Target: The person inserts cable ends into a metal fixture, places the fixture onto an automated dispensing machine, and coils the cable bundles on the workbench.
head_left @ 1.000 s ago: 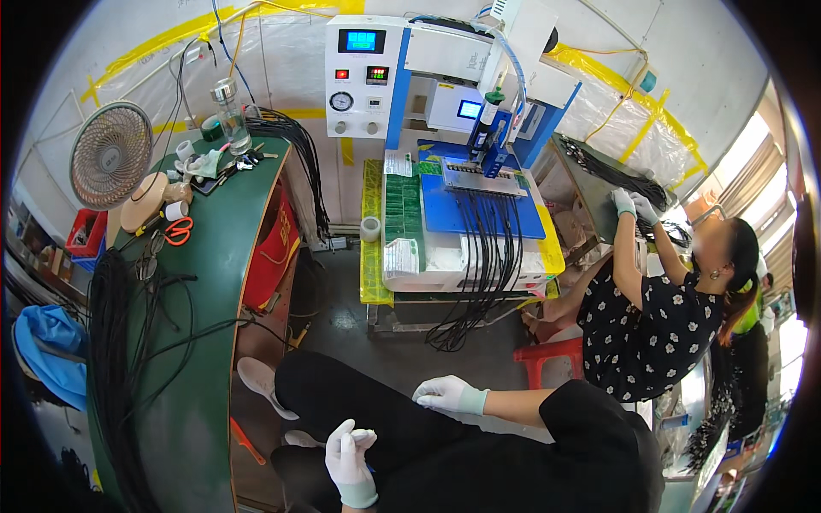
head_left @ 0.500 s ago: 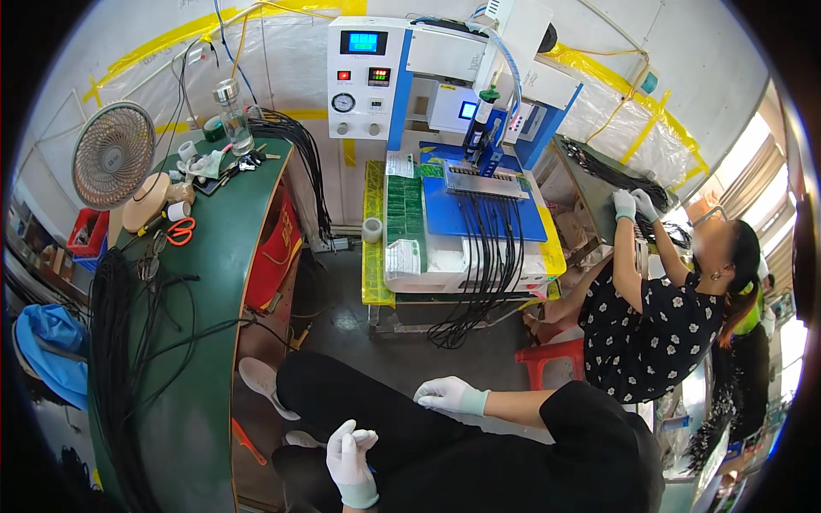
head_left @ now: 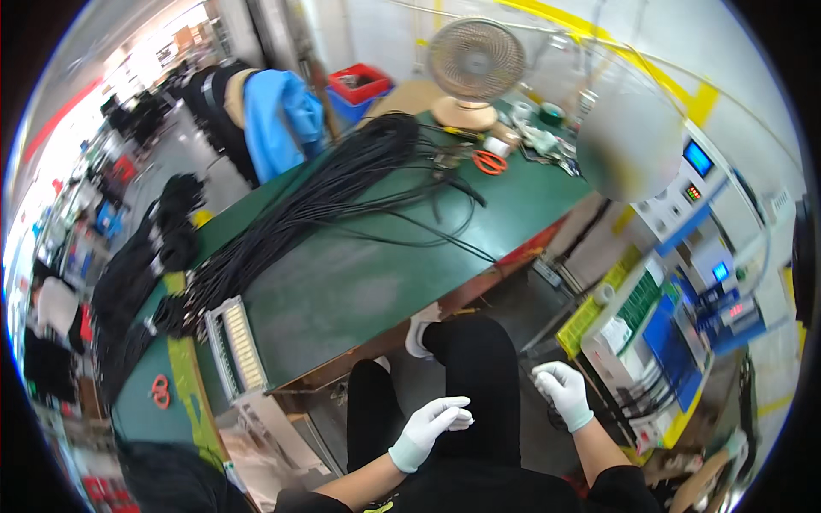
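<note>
Hovering empty and half-curled over the lap, left hand and right hand are being held near limp, light cables at eleven o'clock, best gripped bunched mid-length.

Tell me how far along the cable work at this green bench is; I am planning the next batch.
Done: nothing looks finished. A long bundle of black cables lies loose across the green bench, a comb-like tray at its near edge. In hand: nothing; the gloved left hand and right hand hang empty over the lap, touching no cable. Left: seemingly the whole bundle.
</note>
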Demonstrator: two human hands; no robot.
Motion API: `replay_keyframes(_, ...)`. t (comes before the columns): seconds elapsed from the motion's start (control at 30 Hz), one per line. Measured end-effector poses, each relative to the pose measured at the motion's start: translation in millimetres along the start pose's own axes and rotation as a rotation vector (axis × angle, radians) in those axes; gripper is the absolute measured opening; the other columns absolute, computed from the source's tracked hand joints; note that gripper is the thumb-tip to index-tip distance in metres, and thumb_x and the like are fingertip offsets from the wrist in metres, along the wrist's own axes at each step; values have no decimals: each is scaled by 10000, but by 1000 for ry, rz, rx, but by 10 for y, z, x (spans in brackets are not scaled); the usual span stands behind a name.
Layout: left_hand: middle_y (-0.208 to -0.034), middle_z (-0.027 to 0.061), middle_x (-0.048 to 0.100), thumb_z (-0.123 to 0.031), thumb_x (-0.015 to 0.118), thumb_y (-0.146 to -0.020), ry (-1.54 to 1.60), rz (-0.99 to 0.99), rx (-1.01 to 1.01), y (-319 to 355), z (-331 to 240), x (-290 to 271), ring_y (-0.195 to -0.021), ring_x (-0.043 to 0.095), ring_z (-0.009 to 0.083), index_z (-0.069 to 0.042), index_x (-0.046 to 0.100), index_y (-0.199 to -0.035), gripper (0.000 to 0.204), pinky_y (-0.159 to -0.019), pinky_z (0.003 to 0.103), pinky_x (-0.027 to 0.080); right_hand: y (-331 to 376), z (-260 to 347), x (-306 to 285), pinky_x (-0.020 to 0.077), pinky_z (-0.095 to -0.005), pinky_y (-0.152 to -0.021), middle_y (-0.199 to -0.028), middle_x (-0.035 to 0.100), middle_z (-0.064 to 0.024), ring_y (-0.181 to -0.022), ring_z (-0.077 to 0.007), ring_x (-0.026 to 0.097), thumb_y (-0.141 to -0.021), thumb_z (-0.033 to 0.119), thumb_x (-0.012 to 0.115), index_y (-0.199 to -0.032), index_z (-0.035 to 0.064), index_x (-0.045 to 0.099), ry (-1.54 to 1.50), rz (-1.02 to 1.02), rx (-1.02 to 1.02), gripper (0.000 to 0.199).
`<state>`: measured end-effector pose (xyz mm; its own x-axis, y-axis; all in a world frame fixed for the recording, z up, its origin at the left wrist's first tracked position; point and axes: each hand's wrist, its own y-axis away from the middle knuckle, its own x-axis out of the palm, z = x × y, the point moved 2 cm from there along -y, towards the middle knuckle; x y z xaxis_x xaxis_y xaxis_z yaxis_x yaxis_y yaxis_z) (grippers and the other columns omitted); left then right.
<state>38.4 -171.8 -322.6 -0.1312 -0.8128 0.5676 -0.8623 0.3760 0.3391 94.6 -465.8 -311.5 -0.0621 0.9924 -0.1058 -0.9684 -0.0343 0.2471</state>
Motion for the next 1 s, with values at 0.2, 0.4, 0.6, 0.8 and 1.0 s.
replay_keyframes(0.2,-1172,126,680,-126,529,-1039,-51,-173,184,796,-535,-113,-1125,648,207,44,543,-1358,361,-1027,349,486,-1090,1248,1011,522,-289,-725,-922,678,-69,-799,-170,656,-844,148,767,-1093,45,698,575,151,-662,278)
replay_keyframes(0.4,-1191,137,679,23,546,-961,-207,-343,443,1450,-1096,-388,-1152,629,199,50,560,-1343,383,-1039,331,462,-2343,1365,1311,504,-436,-890,-1114,626,-99,-1044,-330,596,-763,412,789,-1146,130,651,1015,-113,-894,496)
replay_keyframes(0.6,-1134,186,692,-78,554,-976,-242,-501,557,1644,-1295,-749,-1094,672,280,97,562,-1284,355,-1016,413,507,-2353,1409,1279,526,-447,-808,-929,684,-117,-901,-337,669,-780,356,777,-943,117,638,1395,60,-369,321)
replay_keyframes(0.8,-1149,153,691,-26,542,-974,-142,-371,492,1263,-1259,-749,-1105,656,230,71,566,-1314,354,-990,348,492,-2484,1363,1236,534,-431,-738,-779,665,-133,-797,-332,670,-777,206,665,-835,92,629,1201,26,-484,133)
replay_keyframes(1.0,-1415,151,544,-117,580,-1011,-109,-128,415,115,-1400,-461,-1319,517,236,46,432,-1459,499,-1116,362,407,-2812,2091,1501,475,-292,-476,-817,652,-78,-545,-145,595,-885,92,633,-1135,35,583,-30,224,-216,261)
